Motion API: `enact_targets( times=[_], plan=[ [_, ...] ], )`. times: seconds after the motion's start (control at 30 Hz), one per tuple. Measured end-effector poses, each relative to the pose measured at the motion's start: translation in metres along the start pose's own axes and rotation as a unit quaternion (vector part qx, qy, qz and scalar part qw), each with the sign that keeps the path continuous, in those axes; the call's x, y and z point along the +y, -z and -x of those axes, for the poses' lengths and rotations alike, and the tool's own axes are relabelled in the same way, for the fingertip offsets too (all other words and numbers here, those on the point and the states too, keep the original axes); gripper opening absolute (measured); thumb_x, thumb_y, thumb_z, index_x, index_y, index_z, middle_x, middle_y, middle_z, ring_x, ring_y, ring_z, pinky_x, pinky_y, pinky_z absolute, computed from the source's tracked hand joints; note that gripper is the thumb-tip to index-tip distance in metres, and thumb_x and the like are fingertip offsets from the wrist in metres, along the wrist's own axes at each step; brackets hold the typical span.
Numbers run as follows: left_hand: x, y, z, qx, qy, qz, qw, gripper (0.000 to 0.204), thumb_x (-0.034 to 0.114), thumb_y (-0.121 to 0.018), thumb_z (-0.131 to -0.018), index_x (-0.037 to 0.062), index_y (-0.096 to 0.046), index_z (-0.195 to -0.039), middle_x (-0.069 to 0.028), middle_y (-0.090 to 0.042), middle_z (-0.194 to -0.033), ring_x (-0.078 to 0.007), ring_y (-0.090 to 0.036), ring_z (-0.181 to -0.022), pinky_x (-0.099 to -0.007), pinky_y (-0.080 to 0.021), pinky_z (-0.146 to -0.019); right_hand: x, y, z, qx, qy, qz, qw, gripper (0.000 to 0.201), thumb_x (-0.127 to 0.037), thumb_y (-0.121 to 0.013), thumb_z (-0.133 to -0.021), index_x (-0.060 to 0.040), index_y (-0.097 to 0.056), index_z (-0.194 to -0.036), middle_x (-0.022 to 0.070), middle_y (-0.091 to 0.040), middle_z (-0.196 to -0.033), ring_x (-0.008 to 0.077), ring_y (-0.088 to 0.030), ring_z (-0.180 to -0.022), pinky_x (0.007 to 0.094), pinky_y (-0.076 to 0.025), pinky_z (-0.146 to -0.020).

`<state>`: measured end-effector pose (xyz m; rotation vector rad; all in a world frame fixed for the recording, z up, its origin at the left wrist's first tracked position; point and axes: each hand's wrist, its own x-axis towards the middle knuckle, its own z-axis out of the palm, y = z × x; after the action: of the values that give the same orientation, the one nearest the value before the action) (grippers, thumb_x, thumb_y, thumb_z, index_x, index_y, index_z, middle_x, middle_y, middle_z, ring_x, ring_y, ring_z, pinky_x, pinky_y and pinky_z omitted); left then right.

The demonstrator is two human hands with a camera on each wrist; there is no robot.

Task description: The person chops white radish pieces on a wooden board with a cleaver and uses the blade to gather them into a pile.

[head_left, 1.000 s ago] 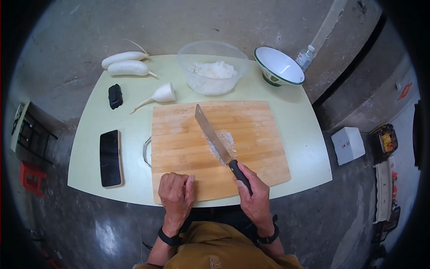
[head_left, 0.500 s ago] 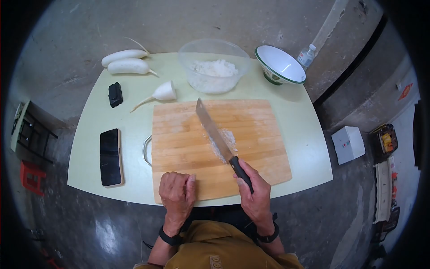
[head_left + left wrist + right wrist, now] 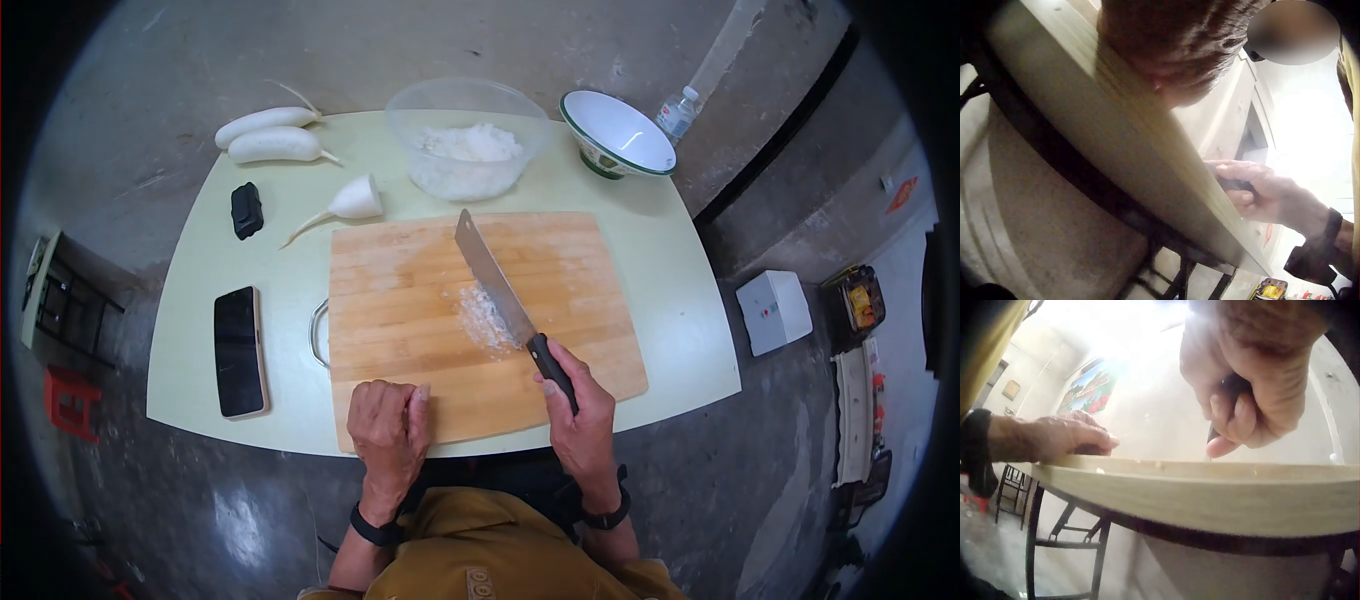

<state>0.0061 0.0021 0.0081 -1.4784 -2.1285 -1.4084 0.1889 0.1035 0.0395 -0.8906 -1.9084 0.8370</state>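
In the head view my right hand grips the black handle of a large knife, its blade slanting up and left over the wooden board. Small white bits lie on the board along the left of the blade. My left hand, fingers curled with nothing seen in them, rests at the board's near left corner. The right wrist view shows the right hand's fingers wrapped round the handle; most of the blade is hidden there.
Behind the board stand a clear bowl of white shreds, a green-rimmed bowl and a bottle. To the left lie a cut radish, two whole radishes, a black object and a phone.
The knife has moved right across the white bits, and more of them show on its left. My left hand has stayed at the corner. The whole view has shifted slightly.
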Motion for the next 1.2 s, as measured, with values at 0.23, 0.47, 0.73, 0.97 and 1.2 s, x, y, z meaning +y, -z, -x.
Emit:
enact_targets(
  times=[0.23, 0.47, 0.73, 0.97, 1.2],
  plan=[
    [-0.001, 0.0, 0.0, -0.002, 0.003, -0.001, 1.0, 0.014, 0.004, -0.073, -0.081, 0.0024, -0.06, -0.078, -0.0112, -0.052, -0.071, -0.0307, -0.051, -0.068, -0.0408, -0.041, -0.062, -0.015, 0.012, -0.003, 0.036, -0.007, 0.006, 0.999, 0.039, 0.001, -0.061, -0.094, 0.0034, -0.056, -0.132, 0.0202, -0.07, -0.11, 0.0213, -0.071, -0.093, 0.0313, -0.055, -0.083],
    [0.0, 0.0, -0.001, 0.003, -0.006, 0.001, 1.0, 0.013, 0.004, -0.073, -0.082, 0.0023, -0.06, -0.078, -0.011, -0.052, -0.071, -0.0306, -0.051, -0.067, -0.0405, -0.041, -0.061, -0.007, 0.014, -0.003, 0.033, -0.034, -0.007, 0.999, 0.039, 0.0, -0.06, -0.095, 0.0035, -0.055, -0.133, 0.0207, -0.069, -0.114, 0.0215, -0.07, -0.097, 0.0306, -0.055, -0.084],
    [-0.001, 0.0, 0.0, -0.001, 0.002, -0.001, 1.0, 0.014, 0.005, -0.072, -0.083, 0.0024, -0.06, -0.077, -0.0107, -0.051, -0.07, -0.0297, -0.05, -0.067, -0.0402, -0.04, -0.061, -0.011, 0.012, -0.005, 0.033, -0.037, -0.02, 0.999, 0.038, 0.002, -0.059, -0.094, 0.0048, -0.055, -0.132, 0.0195, -0.069, -0.113, 0.0216, -0.07, -0.095, 0.0307, -0.055, -0.083],
    [-0.001, 0.0, 0.0, 0.002, 0.002, -0.004, 1.0, 0.014, 0.005, -0.072, -0.083, 0.0021, -0.06, -0.077, -0.0111, -0.051, -0.07, -0.0301, -0.05, -0.067, -0.0403, -0.04, -0.061, 0.003, 0.01, -0.005, 0.015, -0.043, -0.015, 0.999, 0.038, 0.003, -0.059, -0.094, 0.0046, -0.055, -0.132, 0.0197, -0.069, -0.112, 0.0218, -0.07, -0.094, 0.0311, -0.054, -0.083],
    [-0.001, 0.001, 0.0, 0.002, 0.005, -0.003, 1.0, 0.014, 0.005, -0.073, -0.082, 0.002, -0.06, -0.077, -0.0113, -0.052, -0.07, -0.0306, -0.051, -0.067, -0.0406, -0.041, -0.062, -0.004, 0.001, -0.005, -0.008, -0.028, -0.031, 0.999, 0.04, 0.004, -0.059, -0.092, 0.0039, -0.055, -0.132, 0.02, -0.069, -0.11, 0.0227, -0.07, -0.094, 0.0312, -0.054, -0.084]
  ],
)
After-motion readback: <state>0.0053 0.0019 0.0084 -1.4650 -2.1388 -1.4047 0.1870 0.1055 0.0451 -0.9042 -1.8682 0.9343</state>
